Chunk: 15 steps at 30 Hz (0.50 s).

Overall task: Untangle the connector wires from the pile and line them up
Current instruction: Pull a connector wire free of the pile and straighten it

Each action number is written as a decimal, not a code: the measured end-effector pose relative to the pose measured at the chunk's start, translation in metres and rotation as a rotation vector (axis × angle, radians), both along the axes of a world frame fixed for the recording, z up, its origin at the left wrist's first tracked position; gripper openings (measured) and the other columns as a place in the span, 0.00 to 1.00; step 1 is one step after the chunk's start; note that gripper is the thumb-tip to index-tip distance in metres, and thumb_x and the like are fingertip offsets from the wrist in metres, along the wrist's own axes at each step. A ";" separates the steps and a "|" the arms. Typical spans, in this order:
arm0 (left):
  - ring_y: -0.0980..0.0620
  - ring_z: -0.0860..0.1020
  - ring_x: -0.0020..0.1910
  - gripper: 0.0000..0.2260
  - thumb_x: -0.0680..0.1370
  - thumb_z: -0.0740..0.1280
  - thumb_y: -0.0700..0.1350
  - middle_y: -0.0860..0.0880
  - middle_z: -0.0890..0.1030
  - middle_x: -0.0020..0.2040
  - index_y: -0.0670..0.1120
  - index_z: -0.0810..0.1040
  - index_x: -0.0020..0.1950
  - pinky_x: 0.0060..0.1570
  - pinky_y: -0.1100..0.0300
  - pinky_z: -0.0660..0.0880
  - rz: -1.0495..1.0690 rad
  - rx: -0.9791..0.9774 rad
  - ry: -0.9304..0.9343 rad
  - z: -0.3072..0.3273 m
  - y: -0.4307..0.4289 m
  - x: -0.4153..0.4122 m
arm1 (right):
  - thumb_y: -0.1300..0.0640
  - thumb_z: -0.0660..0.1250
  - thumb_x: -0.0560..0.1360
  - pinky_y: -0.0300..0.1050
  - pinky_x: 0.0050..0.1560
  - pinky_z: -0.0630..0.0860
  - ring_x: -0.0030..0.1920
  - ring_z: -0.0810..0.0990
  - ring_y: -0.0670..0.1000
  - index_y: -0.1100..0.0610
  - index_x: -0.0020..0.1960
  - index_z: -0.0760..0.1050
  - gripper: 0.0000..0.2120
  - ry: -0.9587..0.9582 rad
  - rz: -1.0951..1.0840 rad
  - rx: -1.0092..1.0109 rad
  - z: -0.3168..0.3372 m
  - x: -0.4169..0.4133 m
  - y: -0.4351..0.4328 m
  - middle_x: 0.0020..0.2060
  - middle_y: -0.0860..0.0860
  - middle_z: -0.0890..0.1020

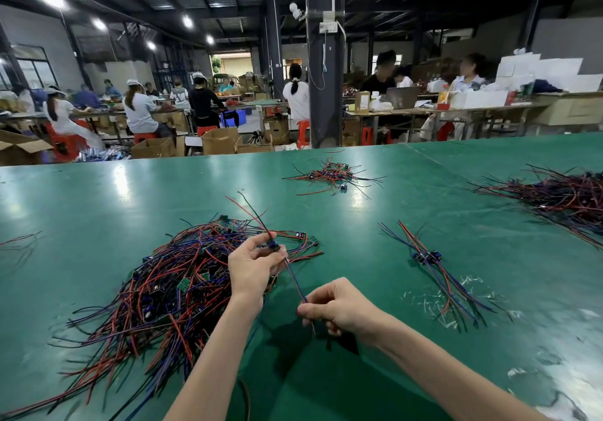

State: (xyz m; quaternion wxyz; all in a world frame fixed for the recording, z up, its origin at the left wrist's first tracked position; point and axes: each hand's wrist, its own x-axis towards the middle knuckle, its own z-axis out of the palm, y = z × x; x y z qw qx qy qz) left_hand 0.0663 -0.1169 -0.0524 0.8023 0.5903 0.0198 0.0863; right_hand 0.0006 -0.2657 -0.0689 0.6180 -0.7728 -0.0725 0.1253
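Hands hold one connector wire (295,282) up off the green table (98,211), stretched straight between them just right of the pile (163,290). The left hand (253,267) pinches the wire's small dark blue connector block (273,246) between the thumb and curled fingers (259,239), palm turned toward the camera. The right hand (339,306), lower and nearer the person, has its fingers (315,298) curled round the blue and red leads close to their free ends, which poke out below the fist.

The wire's long axis runs on a slant, from far left to near right. Above the block a red lead and a black lead point up and away, fanning slightly apart over the pile. Below it the blue and red pair runs straight down to the right hand.

The pile is a loose tangle of red, black and blue leads with small green boards among them. To the right, well apart from it, a few lined-up wires (437,267) lie on the table side by side. Their blue blocks sit together and their long axes keep much the same slant. Farther off lie a small heap (332,175) and a bigger heap (561,195) of wires.
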 end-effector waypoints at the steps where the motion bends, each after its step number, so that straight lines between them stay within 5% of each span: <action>1: 0.52 0.81 0.31 0.14 0.70 0.69 0.25 0.45 0.81 0.34 0.42 0.78 0.47 0.33 0.62 0.80 0.019 -0.003 0.002 0.000 0.002 0.001 | 0.62 0.69 0.75 0.34 0.19 0.61 0.18 0.63 0.43 0.62 0.39 0.79 0.06 -0.010 0.008 -0.009 0.001 -0.001 0.001 0.27 0.49 0.80; 8: 0.51 0.81 0.33 0.13 0.68 0.72 0.27 0.42 0.81 0.37 0.43 0.79 0.47 0.39 0.58 0.82 0.058 0.040 -0.026 0.002 0.002 0.002 | 0.63 0.68 0.75 0.32 0.19 0.57 0.18 0.59 0.43 0.62 0.37 0.79 0.09 0.151 -0.033 0.086 0.006 -0.002 -0.001 0.26 0.52 0.79; 15: 0.51 0.81 0.35 0.13 0.68 0.73 0.29 0.46 0.83 0.35 0.44 0.80 0.47 0.39 0.58 0.82 0.020 0.052 -0.017 0.003 -0.002 0.000 | 0.57 0.71 0.71 0.35 0.20 0.61 0.19 0.63 0.48 0.57 0.29 0.79 0.13 0.013 -0.153 -0.312 0.003 0.000 -0.005 0.28 0.54 0.79</action>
